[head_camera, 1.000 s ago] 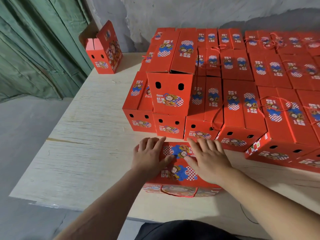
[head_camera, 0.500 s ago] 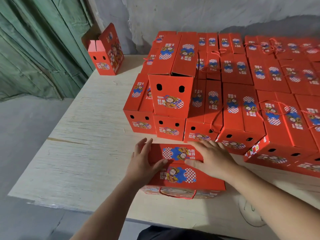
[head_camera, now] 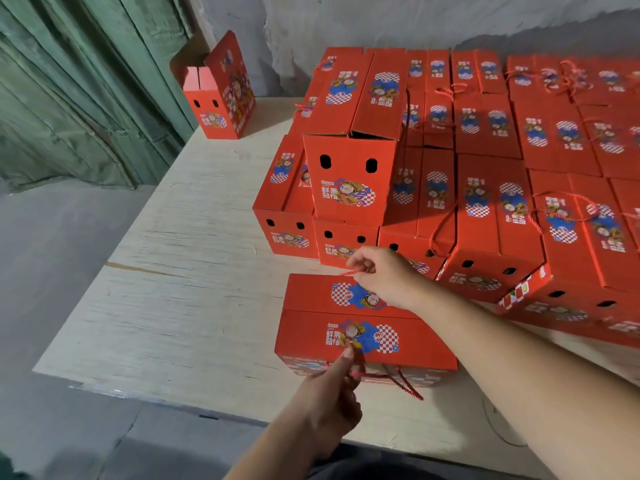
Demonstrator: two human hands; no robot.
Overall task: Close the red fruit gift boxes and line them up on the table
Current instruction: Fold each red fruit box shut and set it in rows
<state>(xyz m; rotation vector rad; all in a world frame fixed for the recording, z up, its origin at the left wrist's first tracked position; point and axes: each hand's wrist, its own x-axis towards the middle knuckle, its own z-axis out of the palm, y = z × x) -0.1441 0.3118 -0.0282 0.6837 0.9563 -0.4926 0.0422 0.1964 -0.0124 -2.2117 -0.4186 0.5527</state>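
While curled round the near red rope handle (head_camera: 377, 375) at the front edge of the closed gift box (head_camera: 360, 327), left hand (head_camera: 332, 403): thumb and forefinger pinched together on the cord, remaining fingers (head_camera: 349, 401) folded into the palm. Right hand (head_camera: 384, 278) at the far edge of that same box, fingertips drawn tight into a pinch on the far rope handle (head_camera: 349, 272), a short red length of it visible leftward of the fingers; wrist across the box's rear flap. Box itself flat on the pale tabletop (head_camera: 180, 306), near its front edge, both top flaps down and meeting along a seam across the middle, printed cartoon panels facing up.

Behind the box, touching or nearly so, rows of closed gift boxes (head_camera: 485, 209), with one more box (head_camera: 349, 147) stacked on top at the left end of the block. Well behind and left of the box, near the tabletop's far corner, an open gift box (head_camera: 218, 98) upright with its tall flap raised, beside the green curtain (head_camera: 69, 98).

Compared with half a second ago: then both hands spread flat on the flaps, fingers extended and pressing the lid down; now lifted off the lid and closed on the two rope handles, one at each long edge. Box in the same spot, lid shut as before.
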